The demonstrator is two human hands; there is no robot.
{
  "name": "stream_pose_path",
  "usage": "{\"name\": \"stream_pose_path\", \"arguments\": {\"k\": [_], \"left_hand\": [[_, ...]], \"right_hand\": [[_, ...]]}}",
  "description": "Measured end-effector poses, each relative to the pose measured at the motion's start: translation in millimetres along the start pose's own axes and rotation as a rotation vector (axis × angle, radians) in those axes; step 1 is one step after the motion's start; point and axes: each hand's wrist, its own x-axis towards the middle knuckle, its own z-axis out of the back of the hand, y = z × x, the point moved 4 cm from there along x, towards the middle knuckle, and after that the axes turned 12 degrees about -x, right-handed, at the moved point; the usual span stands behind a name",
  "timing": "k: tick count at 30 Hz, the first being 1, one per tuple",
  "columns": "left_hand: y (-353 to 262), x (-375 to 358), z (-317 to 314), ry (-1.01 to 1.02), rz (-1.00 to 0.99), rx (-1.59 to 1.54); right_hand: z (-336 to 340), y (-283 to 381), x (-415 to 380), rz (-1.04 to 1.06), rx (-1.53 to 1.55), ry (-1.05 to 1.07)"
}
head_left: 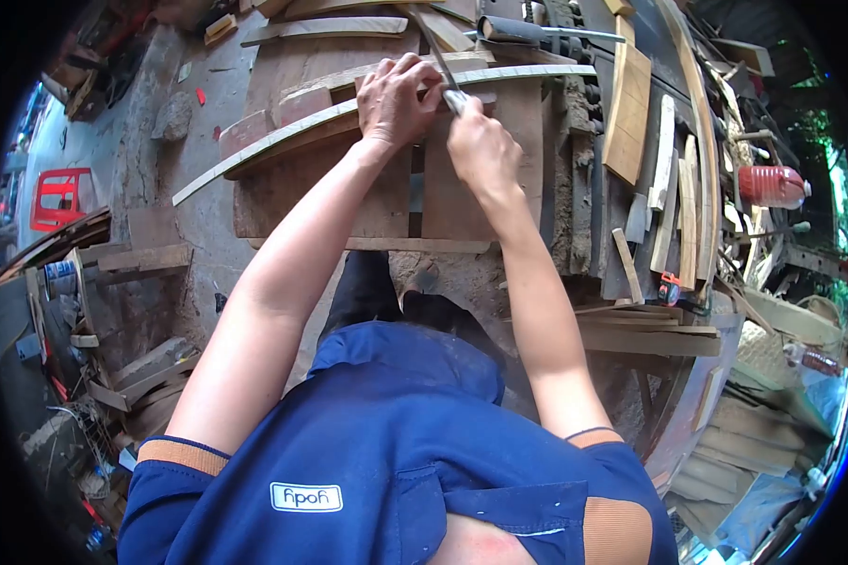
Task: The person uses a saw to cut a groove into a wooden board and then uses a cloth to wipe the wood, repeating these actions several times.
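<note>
A long, curved wooden strip (283, 137) with close cross marks along its edge lies across the wooden workbench (325, 212). My left hand (398, 102) grips the strip near its middle, fingers curled over it and thumb toward my right hand. In my right hand (485, 146), closed in a fist, is the pale handle of a long, narrow metal tool (433, 42). Its thin shaft points away from me and crosses over the strip beside my left fingertips. I cannot tell whether this tool is a file or a saw.
More curved wooden pieces (330, 28) lie at the bench's far side, near a dark cylinder (509, 30). Planks (627, 118) and offcuts cover the right side, with a tape measure (669, 289) and a jug of red liquid (771, 186). A red plastic stool (61, 198) stands at left.
</note>
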Motion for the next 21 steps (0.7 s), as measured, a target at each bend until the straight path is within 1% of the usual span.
{"name": "stream_pose_path", "arguments": {"k": [1,5,8,12,16,18,21], "left_hand": [[0.8,0.1,-0.6,-0.007,-0.02,-0.001],[-0.4,-0.5,1.5,0.027,-0.043,-0.003],[-1.1,-1.4,3.3,0.013,-0.054,0.018],[-0.7,-2.6,1.5,0.032,-0.046,0.017],[-1.9,-1.6,3.1,0.03,-0.041,0.017],[-1.3,-2.3,3.0,0.012,-0.043,0.002],[-0.9,-2.8,3.4,0.0,-0.049,-0.012]], "right_hand": [[-3.3,2.4,6.9,-0.009,-0.018,0.01],[6.0,0.1,-11.5,-0.011,0.022,0.016],[8.6,-6.2,-30.2,0.003,-0.01,0.079],[-2.2,7.4,13.5,0.0,-0.035,0.01],[3.8,2.7,-6.0,0.013,-0.015,-0.019],[10.2,-5.9,-36.2,-0.003,-0.014,0.091],[8.5,-1.0,-25.0,-0.007,-0.037,0.078]]}}
